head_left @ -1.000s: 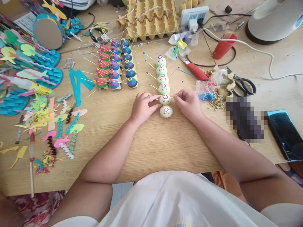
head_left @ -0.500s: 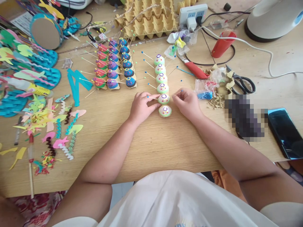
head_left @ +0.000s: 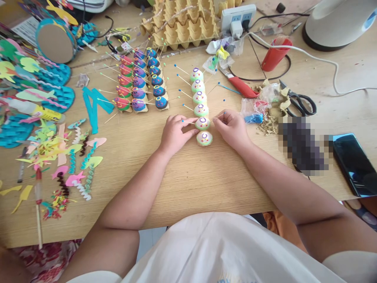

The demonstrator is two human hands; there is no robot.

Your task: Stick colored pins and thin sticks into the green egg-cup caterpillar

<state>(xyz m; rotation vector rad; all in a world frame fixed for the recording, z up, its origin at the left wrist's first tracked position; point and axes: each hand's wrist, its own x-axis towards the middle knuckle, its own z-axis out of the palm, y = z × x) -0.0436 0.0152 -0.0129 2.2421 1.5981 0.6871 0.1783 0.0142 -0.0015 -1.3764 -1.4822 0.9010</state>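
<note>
A row of several white-and-green domes (head_left: 200,110) with purple rings and red dots runs away from me at the middle of the table. Thin sticks with blue tips stand out from most of them. My left hand (head_left: 176,135) grips the second-nearest dome (head_left: 202,124) from its left side, thumb and fingers around its edge. On the other side, my right hand (head_left: 231,127) pinches a thin blue-tipped stick close to the same dome. The nearest dome (head_left: 204,138) has a purple curved mark, and no stick shows on it.
Rows of red, purple and blue domes (head_left: 139,81) stand behind left. Paper scraps (head_left: 44,145) cover the left side. On the right are a red cup (head_left: 276,55), black scissors (head_left: 300,104), plastic bags and a phone (head_left: 355,163). Egg trays (head_left: 182,25) lie at the back.
The whole view has shifted slightly. Both hands keep nearly the same place beside the second-nearest dome.
</note>
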